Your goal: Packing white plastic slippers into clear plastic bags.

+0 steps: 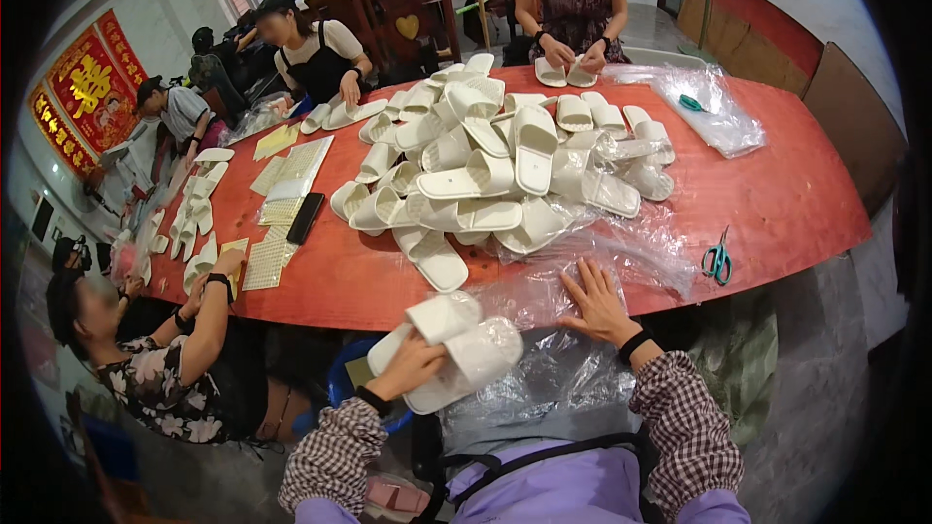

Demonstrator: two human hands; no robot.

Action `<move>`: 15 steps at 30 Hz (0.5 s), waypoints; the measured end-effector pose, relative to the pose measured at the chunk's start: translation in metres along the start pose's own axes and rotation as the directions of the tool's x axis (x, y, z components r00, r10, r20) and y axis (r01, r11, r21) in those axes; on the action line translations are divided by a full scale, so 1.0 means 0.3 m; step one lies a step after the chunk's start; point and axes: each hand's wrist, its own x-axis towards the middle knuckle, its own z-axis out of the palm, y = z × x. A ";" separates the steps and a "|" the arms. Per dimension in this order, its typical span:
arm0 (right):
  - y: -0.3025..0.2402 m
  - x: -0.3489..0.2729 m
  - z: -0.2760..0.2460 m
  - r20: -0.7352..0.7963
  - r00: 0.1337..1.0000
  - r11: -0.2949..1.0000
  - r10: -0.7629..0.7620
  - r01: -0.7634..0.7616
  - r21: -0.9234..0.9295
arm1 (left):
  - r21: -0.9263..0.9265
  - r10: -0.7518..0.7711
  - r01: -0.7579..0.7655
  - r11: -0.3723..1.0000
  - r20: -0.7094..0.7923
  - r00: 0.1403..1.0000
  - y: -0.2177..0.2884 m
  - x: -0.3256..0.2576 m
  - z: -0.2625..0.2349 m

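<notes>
My left hand [412, 367] grips a pair of off-white slippers [483, 354] just off the table's near edge, its fingers tucked in at their side. My right hand [594, 305] lies with fingers spread on clear plastic bags [544, 293] at that edge. More clear plastic [568, 378] hangs over my lap. Beyond my hands rises a large heap of off-white slippers [466, 180], with plastic film over part of its right side. To the right of my right hand lie teal-handled scissors [717, 262].
The red table [777, 204] curves around me. Left of the heap are a black phone [305, 217] and sheets of small stickers [262, 264]. Several co-workers sit around the table; one person's hands [571, 60] hold slippers at the far side. A blue bin [340, 378] stands below the edge.
</notes>
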 end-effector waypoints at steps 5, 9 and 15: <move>-0.028 0.015 -0.010 -0.017 1.000 1.000 -0.007 0.007 -0.028 | -0.097 -0.329 0.315 0.944 -0.217 0.919 -0.023 -0.226 -0.091; -0.027 0.032 -0.016 -0.039 0.998 0.998 -0.043 0.045 0.038 | -0.182 -0.424 0.384 0.905 -0.456 0.783 0.024 -0.340 -0.172; -0.060 0.048 -0.027 0.073 0.986 0.988 -0.152 0.152 0.009 | -0.698 -0.639 0.182 0.693 -0.478 0.602 0.400 -0.192 -0.409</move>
